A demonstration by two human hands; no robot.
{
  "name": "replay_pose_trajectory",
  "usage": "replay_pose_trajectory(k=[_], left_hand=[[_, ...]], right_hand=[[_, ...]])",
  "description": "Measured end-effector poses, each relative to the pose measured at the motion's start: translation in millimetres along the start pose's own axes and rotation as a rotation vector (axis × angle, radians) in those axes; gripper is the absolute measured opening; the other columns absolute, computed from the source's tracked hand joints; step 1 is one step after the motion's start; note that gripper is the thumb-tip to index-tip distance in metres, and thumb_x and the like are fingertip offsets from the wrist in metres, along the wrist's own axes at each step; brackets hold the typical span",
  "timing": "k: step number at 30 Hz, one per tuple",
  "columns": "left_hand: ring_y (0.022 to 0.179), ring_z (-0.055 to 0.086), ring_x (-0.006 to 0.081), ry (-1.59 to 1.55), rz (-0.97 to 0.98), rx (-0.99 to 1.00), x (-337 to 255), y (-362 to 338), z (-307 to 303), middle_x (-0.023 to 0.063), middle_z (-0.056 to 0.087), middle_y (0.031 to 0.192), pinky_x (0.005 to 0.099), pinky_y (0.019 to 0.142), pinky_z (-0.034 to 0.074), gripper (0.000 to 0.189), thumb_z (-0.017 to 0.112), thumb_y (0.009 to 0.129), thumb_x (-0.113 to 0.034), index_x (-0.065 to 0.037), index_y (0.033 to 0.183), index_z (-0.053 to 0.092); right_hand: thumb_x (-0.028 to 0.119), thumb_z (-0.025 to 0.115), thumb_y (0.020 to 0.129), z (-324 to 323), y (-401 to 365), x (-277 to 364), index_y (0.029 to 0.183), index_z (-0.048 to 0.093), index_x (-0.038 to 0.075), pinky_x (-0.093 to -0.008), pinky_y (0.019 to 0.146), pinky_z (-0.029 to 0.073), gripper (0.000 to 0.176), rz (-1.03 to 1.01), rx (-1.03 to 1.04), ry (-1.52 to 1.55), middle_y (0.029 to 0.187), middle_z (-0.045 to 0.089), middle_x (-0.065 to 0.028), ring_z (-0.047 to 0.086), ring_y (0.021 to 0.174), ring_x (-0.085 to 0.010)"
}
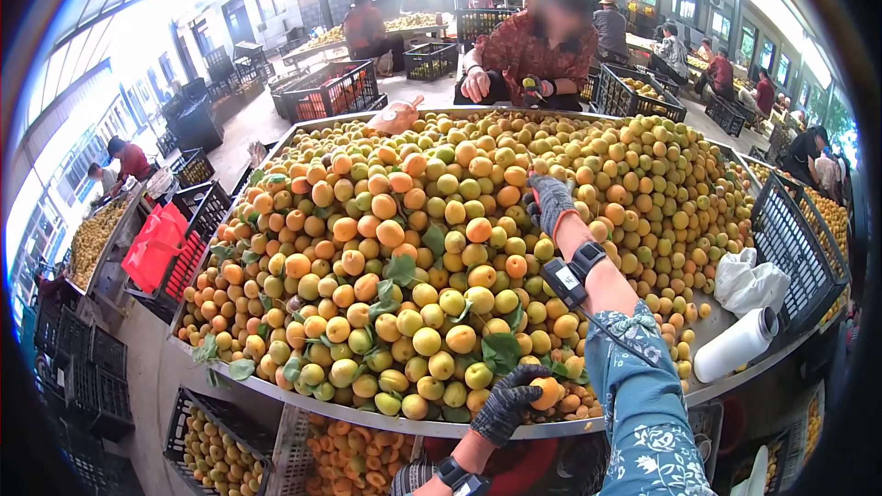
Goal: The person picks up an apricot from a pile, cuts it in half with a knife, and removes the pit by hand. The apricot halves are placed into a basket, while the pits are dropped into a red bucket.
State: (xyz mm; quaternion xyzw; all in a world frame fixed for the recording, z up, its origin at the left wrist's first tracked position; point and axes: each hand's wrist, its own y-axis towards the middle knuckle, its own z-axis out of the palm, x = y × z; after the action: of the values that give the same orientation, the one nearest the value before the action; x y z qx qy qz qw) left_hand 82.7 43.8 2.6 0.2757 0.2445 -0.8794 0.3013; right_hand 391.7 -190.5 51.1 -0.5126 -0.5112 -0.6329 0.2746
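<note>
A broad heap of yellow-orange apricots (404, 248) with some green leaves covers the metal-rimmed table (367, 415). At the near edge, my left hand (501, 409), in a dark grey glove, is closed around a single apricot (546, 393). My right hand (554, 205), in a grey glove, reaches over the middle of the heap with its fingers curled. Something thin and dark shows at its fingertips, too small to make out. Apricots lie all around it.
A white bottle (735, 345), a white plastic bag (749, 283) and a black crate (801, 248) are at the right. Below the near edge are split orange apricots (354, 459) and a crate of whole ones (220, 450). A person (537, 50) sits across the table.
</note>
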Motion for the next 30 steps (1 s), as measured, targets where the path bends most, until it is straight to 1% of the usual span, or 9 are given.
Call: replay_pose_trajectory(k=[1,5,10,18,21,24,28,29,30], left_hand=[[0.078,0.067,0.0231,0.001,0.0,0.0,0,0,-1,0.0124,0.06,0.104,0.0279,0.064,0.056,0.047,0.068,0.078,-0.02,-0.004,0.12,0.053],[0.079,0.067,0.0235,0.022,0.01,-0.009,3,0,-4,0.0123,0.06,0.104,0.0281,0.064,0.056,0.047,0.068,0.079,-0.02,-0.003,0.12,0.053],[0.079,0.067,0.0232,0.04,0.004,-0.008,-7,-4,5,0.0119,0.06,0.104,0.0285,0.064,0.056,0.047,0.068,0.079,-0.02,-0.003,0.121,0.053],[0.099,0.059,0.0189,0.077,0.01,-0.026,-4,-4,7,0.008,0.058,0.112,0.0288,0.078,0.054,0.045,0.068,0.08,-0.021,-0.003,0.12,0.055],[0.099,0.058,0.0185,0.087,0.03,-0.043,2,-2,4,0.0077,0.057,0.112,0.0291,0.08,0.054,0.045,0.067,0.08,-0.021,-0.003,0.12,0.055],[0.099,0.058,0.0184,0.115,0.04,-0.062,0,-3,7,0.0074,0.058,0.111,0.0292,0.081,0.053,0.045,0.067,0.08,-0.022,-0.004,0.119,0.055],[0.099,0.058,0.0182,0.128,0.046,-0.061,-1,-3,8,0.0073,0.058,0.111,0.0286,0.081,0.053,0.045,0.067,0.08,-0.022,-0.004,0.119,0.055],[0.099,0.058,0.0181,0.104,0.043,-0.055,0,-3,8,0.0071,0.058,0.11,0.0284,0.08,0.052,0.044,0.067,0.079,-0.022,-0.004,0.118,0.056],[0.099,0.058,0.0179,0.08,0.041,-0.048,0,-2,8,0.0069,0.058,0.11,0.0282,0.08,0.052,0.044,0.067,0.079,-0.022,-0.004,0.118,0.056]], right_hand=[[0.041,0.056,0.09,16,-20,53,0.093,0.059,0.019,-0.0267,0.038,0.033,0.022,0.641,-0.093,0.36,0.062,0.055,-0.0006,0.043,0.04,-0.0113],[0.039,0.056,0.092,19,-11,47,0.093,0.058,0.018,-0.0258,0.035,0.031,0.022,0.631,-0.053,0.317,0.06,0.055,-0.0005,0.042,0.039,-0.0107],[0.04,0.056,0.092,23,-19,70,0.091,0.059,0.017,-0.026,0.035,0.031,0.023,0.628,-0.005,0.295,0.061,0.056,-0.0011,0.042,0.038,-0.0108],[0.038,0.056,0.092,17,-29,80,0.095,0.062,0.015,-0.0261,0.036,0.034,0.024,0.658,0.024,0.26,0.064,0.055,-0.0011,0.043,0.04,-0.0106],[0.037,0.056,0.091,11,-32,73,0.094,0.062,0.015,-0.0264,0.036,0.034,0.023,0.723,0.062,0.287,0.064,0.056,-0.0015,0.043,0.04,-0.0111],[0.036,0.06,0.089,1,-34,66,0.094,0.061,0.017,-0.0287,0.043,0.038,0.02,0.66,0.106,0.305,0.069,0.058,-0.0041,0.047,0.049,-0.0142],[0.036,0.059,0.09,-2,-36,67,0.094,0.061,0.017,-0.0282,0.044,0.039,0.019,0.66,0.106,0.308,0.069,0.058,-0.0037,0.048,0.05,-0.0136],[0.036,0.056,0.092,2,-38,67,0.094,0.062,0.014,-0.0268,0.036,0.034,0.023,0.638,0.052,0.34,0.062,0.055,-0.0003,0.044,0.04,-0.0121],[0.036,0.056,0.092,3,-41,65,0.094,0.062,0.014,-0.0268,0.036,0.034,0.023,0.64,0.055,0.339,0.062,0.055,-0.0003,0.044,0.04,-0.0121]])
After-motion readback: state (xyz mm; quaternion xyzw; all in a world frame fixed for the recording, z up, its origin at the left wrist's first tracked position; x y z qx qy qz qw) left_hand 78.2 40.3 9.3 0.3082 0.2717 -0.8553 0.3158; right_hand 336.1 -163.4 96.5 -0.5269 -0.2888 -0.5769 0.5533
